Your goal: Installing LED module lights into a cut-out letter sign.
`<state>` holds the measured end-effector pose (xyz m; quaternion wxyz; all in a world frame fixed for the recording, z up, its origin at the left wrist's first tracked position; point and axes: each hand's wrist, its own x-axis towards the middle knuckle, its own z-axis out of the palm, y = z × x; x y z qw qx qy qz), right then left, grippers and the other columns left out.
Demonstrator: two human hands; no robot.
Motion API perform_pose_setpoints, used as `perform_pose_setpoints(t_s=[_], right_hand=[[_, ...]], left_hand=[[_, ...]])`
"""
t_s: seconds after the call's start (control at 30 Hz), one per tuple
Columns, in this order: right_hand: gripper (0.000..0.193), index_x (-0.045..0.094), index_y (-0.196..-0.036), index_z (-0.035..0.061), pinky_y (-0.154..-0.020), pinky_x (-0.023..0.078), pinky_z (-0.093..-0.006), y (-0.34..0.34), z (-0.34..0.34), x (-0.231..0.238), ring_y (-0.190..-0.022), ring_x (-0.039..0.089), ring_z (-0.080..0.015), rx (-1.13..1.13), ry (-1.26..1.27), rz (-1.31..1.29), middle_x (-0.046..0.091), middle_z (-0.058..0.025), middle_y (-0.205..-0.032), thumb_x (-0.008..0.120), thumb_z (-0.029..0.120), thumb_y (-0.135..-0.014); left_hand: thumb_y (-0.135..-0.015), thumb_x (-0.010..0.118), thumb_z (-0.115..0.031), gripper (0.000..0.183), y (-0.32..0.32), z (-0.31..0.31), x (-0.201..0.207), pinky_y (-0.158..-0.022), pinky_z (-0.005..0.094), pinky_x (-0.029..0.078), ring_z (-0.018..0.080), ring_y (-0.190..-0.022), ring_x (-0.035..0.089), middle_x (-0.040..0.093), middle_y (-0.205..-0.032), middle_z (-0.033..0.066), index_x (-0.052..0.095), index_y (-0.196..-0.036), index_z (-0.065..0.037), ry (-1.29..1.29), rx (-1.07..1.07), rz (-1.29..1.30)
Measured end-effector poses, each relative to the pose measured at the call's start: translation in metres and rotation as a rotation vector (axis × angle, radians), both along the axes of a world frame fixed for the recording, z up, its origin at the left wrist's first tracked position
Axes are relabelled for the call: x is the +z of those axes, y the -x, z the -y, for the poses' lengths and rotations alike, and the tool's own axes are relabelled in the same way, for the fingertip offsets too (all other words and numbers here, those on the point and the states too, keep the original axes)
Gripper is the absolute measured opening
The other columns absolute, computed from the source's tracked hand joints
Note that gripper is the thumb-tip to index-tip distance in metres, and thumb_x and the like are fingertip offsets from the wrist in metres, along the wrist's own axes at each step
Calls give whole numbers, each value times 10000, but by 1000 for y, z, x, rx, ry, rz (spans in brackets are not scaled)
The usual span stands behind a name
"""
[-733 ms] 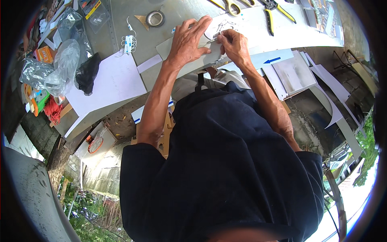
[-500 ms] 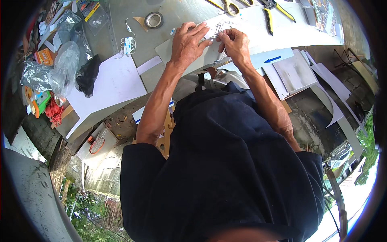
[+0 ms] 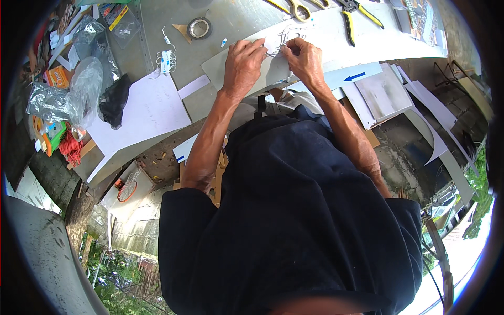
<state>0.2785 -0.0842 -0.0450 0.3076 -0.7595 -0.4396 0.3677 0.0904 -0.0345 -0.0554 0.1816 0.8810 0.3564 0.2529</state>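
Note:
My left hand point(image 3: 242, 68) and my right hand point(image 3: 305, 60) work close together over a white sheet point(image 3: 336, 56) at the table's near edge. Between their fingertips runs a thin dark wire-like piece point(image 3: 273, 54), too small to name surely. My right thumb and forefinger pinch its right end. The fingers of my left hand are curled together at its left end, and their grip is partly hidden. Just beyond my right hand lie several small thin metal pieces point(image 3: 286, 35) on the sheet.
Scissors point(image 3: 300, 11) and yellow-handled pliers point(image 3: 350, 29) lie beyond my right hand. A roll of black tape point(image 3: 199, 28) and a bundle of white cord point(image 3: 166, 61) are to the left. Plastic bags point(image 3: 84, 86) and a black cloth point(image 3: 114, 102) crowd the far left.
My left hand has drawn a little down and its spread fingers have curled in. My right hand has shifted slightly left. The tools beyond have stayed put.

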Motion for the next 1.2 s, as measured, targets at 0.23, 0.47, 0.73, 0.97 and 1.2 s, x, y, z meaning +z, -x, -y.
perform_pose_setpoints(t_s=[0.23, 0.47, 0.73, 0.97, 1.2], right_hand=[[221, 734, -965, -36, -650, 565, -343, 0, -1, -4, -638, 697, -222, 40, -29, 68, 735, -153, -761, 714, 179, -916], [190, 738, -947, -32, -719, 589, -371, 0, -3, 2, -741, 755, -269, 17, 24, 20, 757, -178, -819, 725, 146, -884], [197, 738, -965, -40, -728, 595, -375, -2, -1, 0, -752, 758, -283, 20, 6, 8, 758, -194, -837, 729, 137, -879], [198, 730, -950, -46, -720, 592, -389, 0, -2, -1, -736, 751, -306, 13, -13, 4, 752, -200, -825, 721, 139, -877], [197, 729, -938, -45, -714, 588, -397, 1, -1, -5, -730, 747, -320, 7, -33, -10, 745, -204, -813, 708, 141, -879]], left_hand=[[-745, 861, -160, 303, 5, -9, 14, -866, 404, 514, 263, -959, 658, 744, -1073, 33, 757, -1018, -77, -45, 218, -59], [-778, 831, -129, 249, 15, -3, 18, -776, 407, 535, 289, -896, 673, 683, -880, 56, 752, -1009, -79, 120, 260, -113], [-832, 754, -41, 140, 14, -29, 19, -714, 398, 550, 289, -837, 686, 712, -881, 62, 746, -968, -74, 61, 43, -91], [-868, 737, -42, 165, -3, -39, 18, -689, 363, 576, 309, -787, 733, 765, -930, 128, 775, -1028, -53, 267, -45, 114], [-823, 809, -79, 199, -15, -22, 14, -692, 361, 568, 292, -791, 739, 771, -930, 142, 780, -1015, -37, 180, 99, 140]])
